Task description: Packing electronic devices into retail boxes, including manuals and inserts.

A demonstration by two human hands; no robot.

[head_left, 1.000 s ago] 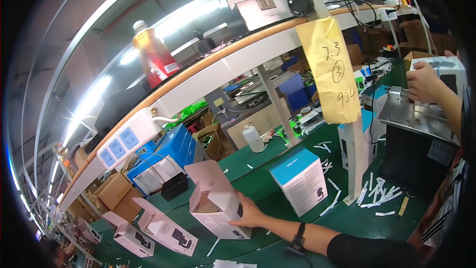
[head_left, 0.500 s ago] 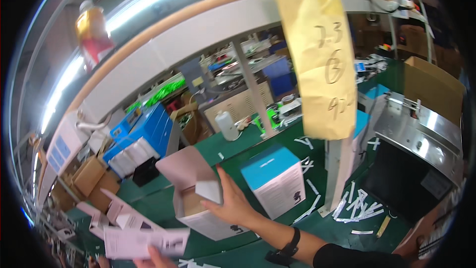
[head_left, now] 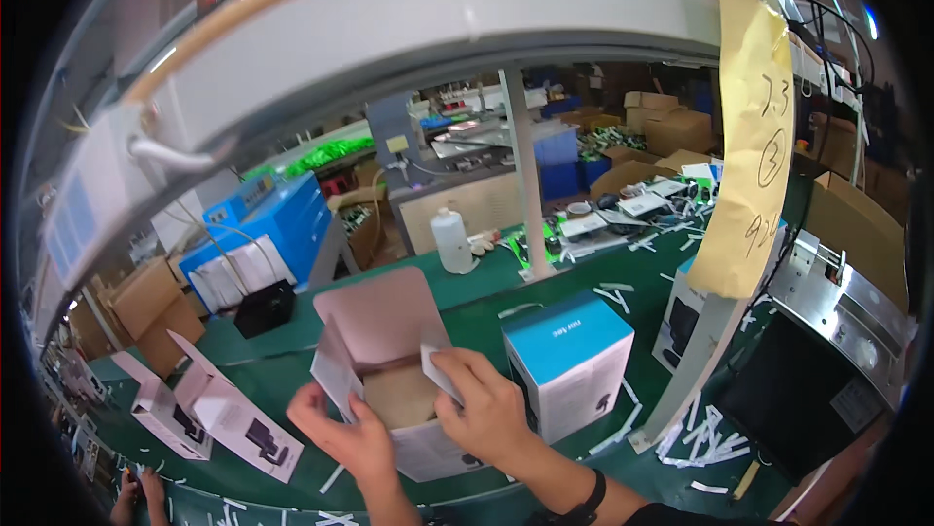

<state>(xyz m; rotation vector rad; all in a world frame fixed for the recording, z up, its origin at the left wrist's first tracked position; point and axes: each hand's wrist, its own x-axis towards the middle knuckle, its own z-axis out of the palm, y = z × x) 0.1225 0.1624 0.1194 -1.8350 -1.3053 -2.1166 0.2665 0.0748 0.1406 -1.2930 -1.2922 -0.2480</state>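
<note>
White box stands open on the near middle of the bench, lid raised, not yet folded shut. The right hand pinches its right flap; the left hand half-curls at the left flap, grip unclear. Right, a closed blue-topped carton; left, two open cartons.

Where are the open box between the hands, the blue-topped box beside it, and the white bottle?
Open box [head_left: 425,450], head view: front wall.
Blue-topped box [head_left: 581,392], head view: white side.
White bottle [head_left: 451,242], head view: body.

The box is pinkish-white, the carton blue-topped, the table green
</note>
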